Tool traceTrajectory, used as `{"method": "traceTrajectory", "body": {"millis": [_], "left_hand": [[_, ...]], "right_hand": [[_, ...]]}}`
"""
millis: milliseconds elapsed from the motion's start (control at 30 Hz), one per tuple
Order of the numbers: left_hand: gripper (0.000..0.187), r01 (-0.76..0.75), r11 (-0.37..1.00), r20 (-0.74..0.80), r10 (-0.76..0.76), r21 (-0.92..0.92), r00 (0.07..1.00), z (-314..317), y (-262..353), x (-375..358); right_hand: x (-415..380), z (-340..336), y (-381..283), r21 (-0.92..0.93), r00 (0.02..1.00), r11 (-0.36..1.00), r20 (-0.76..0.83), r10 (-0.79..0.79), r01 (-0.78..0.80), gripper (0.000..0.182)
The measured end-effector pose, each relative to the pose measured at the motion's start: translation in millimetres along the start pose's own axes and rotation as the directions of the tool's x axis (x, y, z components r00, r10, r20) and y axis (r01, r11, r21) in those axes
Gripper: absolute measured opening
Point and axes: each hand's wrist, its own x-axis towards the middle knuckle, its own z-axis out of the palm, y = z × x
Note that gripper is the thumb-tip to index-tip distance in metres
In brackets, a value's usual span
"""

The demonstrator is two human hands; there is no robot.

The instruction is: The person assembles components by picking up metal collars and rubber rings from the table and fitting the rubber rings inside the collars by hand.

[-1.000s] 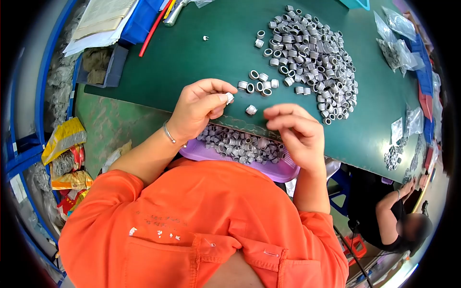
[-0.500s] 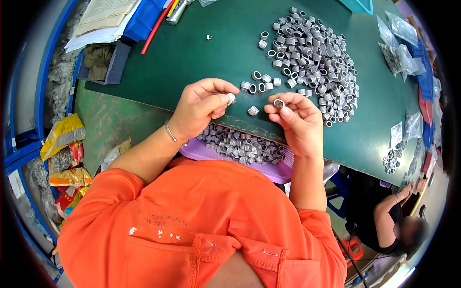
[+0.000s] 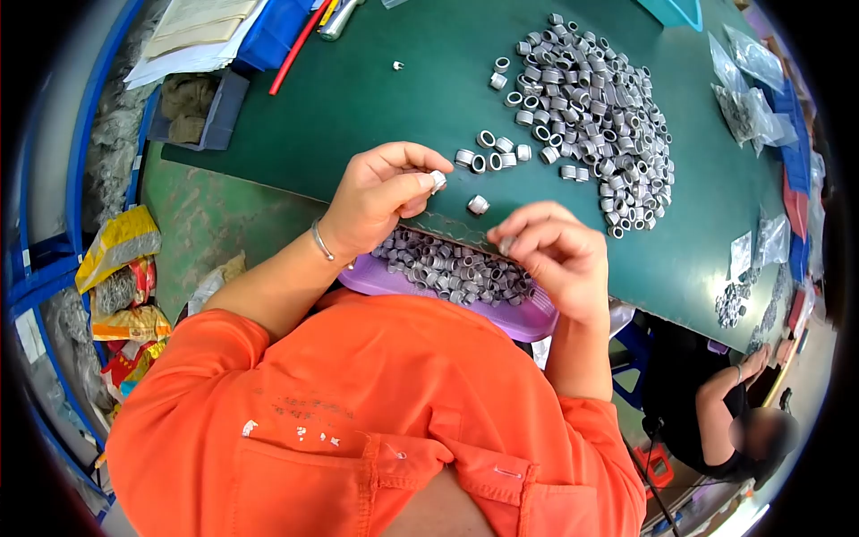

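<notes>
My left hand is closed, pinching a small silvery metal ring between thumb and fingertips near the table's front edge. Thumb and fingers of my right hand are also closed on a metal ring, mostly hidden by the fingertips. That hand is over the table edge, just above a purple basket of grey rings at my lap. One loose ring lies on the green table between my hands. Several more rings sit a little farther back.
A large pile of grey rings covers the table's right part. A grey bin, a blue box and a red stick are at the back left. Plastic bags lie at the far right, near a person.
My right hand has come down and slightly toward the basket, its fingers turning so that the ring is less visible. My left hand keeps its pinch almost in place.
</notes>
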Motion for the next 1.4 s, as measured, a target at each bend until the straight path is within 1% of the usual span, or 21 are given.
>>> {"method": "traceTrajectory", "body": {"millis": [33,100,167,233,300,400,433,500,533,600,633,700,967,1033,1100,1167,1233,1267,1300,1367,1400], "left_hand": [[0.019,0.01,1.0,0.008,-0.01,-0.001,1.0,-0.2,0.1,-0.3],[0.019,0.01,1.0,0.003,-0.01,-0.01,1.0,0.0,0.0,0.0],[0.019,0.004,1.0,-0.002,-0.004,-0.018,1.0,0.8,-0.8,0.2],[0.019,-0.002,1.0,-0.01,0.002,-0.013,1.0,1.9,-1.0,-0.2],[0.019,-0.012,1.0,-0.021,0.012,-0.006,1.0,1.4,-0.9,-0.3],[0.019,-0.008,1.0,-0.014,0.008,-0.007,1.0,-0.4,-1.3,-1.6],[0.018,-0.002,1.0,-0.01,0.002,-0.011,1.0,-0.3,-0.9,-1.3],[0.018,0.005,1.0,0.001,-0.005,-0.018,1.0,0.1,-0.9,0.1],[0.018,0.005,1.0,0.0,-0.005,-0.021,1.0,-0.1,-0.8,0.2],[0.018,0.005,1.0,0.0,-0.005,-0.024,1.0,-0.4,-0.7,0.3],[0.018,0.008,1.0,0.002,-0.008,-0.029,1.0,-0.6,-0.6,0.2],[0.018,0.01,0.999,0.005,-0.01,-0.034,1.0,-1.1,-0.8,0.0],[0.017,0.005,1.0,-0.013,-0.005,-0.024,1.0,0.5,-0.7,-0.5],[0.017,0.002,0.999,-0.023,-0.003,-0.042,1.0,2.5,-0.4,-0.2],[0.017,-0.004,0.998,-0.034,0.002,-0.058,0.999,2.3,0.1,0.5],[0.017,-0.009,0.998,-0.022,0.008,-0.061,1.0,1.5,-1.1,0.4],[0.016,-0.013,0.998,-0.018,0.012,-0.065,1.0,1.4,-1.5,0.3],[0.016,-0.017,0.998,-0.015,0.016,-0.068,1.0,1.2,-1.5,0.3],[0.016,-0.018,0.998,-0.015,0.017,-0.067,1.0,0.9,-1.6,0.1],[0.018,-0.025,0.999,0.003,0.025,-0.02,1.0,0.9,-1.5,-0.2],[0.018,-0.037,0.999,0.004,0.037,-0.015,0.999,-0.2,0.0,1.6]], "right_hand": [[-0.9,-4.4,-0.2,-0.186,0.994,0.982,0.111,-0.023,0.043,0.021],[4.8,4.8,-2.0,-0.273,0.989,0.957,0.135,-0.066,0.101,0.025],[15.2,20.9,-2.9,-0.695,0.985,0.713,-0.037,-0.169,0.096,0.023],[24.0,26.8,6.8,-0.816,0.975,0.572,-0.053,-0.214,0.082,0.029],[26.2,24.9,16.1,-0.825,0.974,0.556,-0.032,-0.223,0.1,0.026],[22.7,24.7,17.3,-0.413,0.968,0.905,-0.25,-0.004,-0.103,0.022],[22.1,28.8,16.4,-0.04,0.949,0.995,-0.305,0.073,-0.089,0.023],[16.5,20.6,12.3,0.208,0.948,0.962,-0.23,0.222,-0.175,0.023],[15.4,16.6,11.7,0.206,0.947,0.963,-0.233,0.221,-0.174,0.023],[14.0,10.0,13.1,0.629,0.941,0.744,-0.057,0.334,-0.226,0.024],[13.8,7.4,14.7,0.629,0.941,0.745,-0.058,0.333,-0.225,0.024],[13.1,3.7,18.8,0.78,0.954,0.583,0.059,0.294,-0.228,0.025],[11.1,4.0,12.9,0.821,0.955,0.522,0.087,0.284,-0.23,0.023],[6.5,7.9,6.1,0.54,0.965,0.807,0.042,0.259,-0.24,0.018],[0.9,8.9,-0.2,0.231,0.972,0.944,0.064,0.228,-0.237,0.017],[5.2,4.9,-3.3,-0.173,0.989,0.984,0.131,0.072,-0.049,0.023],[17.5,5.5,-11.5,-0.631,0.995,0.771,0.025,-0.093,0.088,0.027],[26.7,5.3,-4.8,-0.806,0.949,0.56,0.005,-0.315,0.19,0.027],[35.6,3.9,2.0,-0.884,0.907,0.433,-0.023,-0.421,0.179,0.028],[46.1,-1.0,14.7,-0.923,0.905,0.367,-0.056,-0.422,0.115,0.031],[46.2,-0.7,16.4,-0.904,0.906,0.425,-0.138,-0.4,0.05,0.032]]}}
